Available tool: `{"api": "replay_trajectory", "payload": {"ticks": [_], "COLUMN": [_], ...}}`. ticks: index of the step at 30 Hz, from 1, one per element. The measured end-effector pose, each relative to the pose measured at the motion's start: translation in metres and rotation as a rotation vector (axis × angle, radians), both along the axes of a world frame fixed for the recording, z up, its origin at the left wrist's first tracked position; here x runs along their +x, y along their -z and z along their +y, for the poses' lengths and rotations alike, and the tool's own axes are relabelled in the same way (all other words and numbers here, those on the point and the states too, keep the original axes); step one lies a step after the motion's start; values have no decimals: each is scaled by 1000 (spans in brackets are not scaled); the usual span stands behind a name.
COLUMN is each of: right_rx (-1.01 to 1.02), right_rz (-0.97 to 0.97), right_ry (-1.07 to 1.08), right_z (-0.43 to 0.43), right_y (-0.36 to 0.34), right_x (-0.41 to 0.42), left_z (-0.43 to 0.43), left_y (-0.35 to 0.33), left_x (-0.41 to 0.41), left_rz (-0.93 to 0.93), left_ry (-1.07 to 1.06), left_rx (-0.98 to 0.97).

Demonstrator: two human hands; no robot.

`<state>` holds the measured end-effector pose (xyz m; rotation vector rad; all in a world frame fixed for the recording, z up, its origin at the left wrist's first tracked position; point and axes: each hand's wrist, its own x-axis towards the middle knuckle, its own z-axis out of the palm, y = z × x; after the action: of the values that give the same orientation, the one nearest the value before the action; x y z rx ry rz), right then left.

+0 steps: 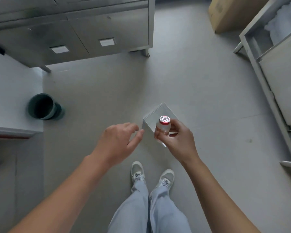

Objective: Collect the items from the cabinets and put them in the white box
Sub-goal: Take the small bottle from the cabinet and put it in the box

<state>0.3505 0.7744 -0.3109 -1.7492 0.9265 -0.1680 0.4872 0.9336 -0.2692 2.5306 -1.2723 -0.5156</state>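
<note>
Closest to the camera are pale blue trousers and a pair of white sneakers on the grey floor. Both bare forearms reach forward above them. The right hand pinches a small bottle between thumb and curled fingers. The bottle is pale and translucent, held upright, with a silvery foil top ringed in red. It hangs in the air above the white box, not inside it. The left hand holds nothing, its fingers loosely spread and pointing toward the box's near corner.

The white box stands on the floor just beyond the shoes, open at the top; what shows of its inside looks bare. Further left, a dark green bin stands by a white counter, its inside too dark to read. Beyond is a steel cabinet with closed doors bearing white labels, and at far right a cardboard box.
</note>
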Motion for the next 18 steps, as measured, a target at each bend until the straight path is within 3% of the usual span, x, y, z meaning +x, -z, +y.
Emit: {"api": "replay_trajectory", "payload": {"ticks": [18], "right_rx": [63], "right_rz": [56], "right_ry": [31], "right_z": [-25], "right_y": [150], "right_x": [11], "left_z": [-29], "left_y": [159], "left_x": [16], "left_rz": [85], "left_ry": [-71], "left_rx": [54]}}
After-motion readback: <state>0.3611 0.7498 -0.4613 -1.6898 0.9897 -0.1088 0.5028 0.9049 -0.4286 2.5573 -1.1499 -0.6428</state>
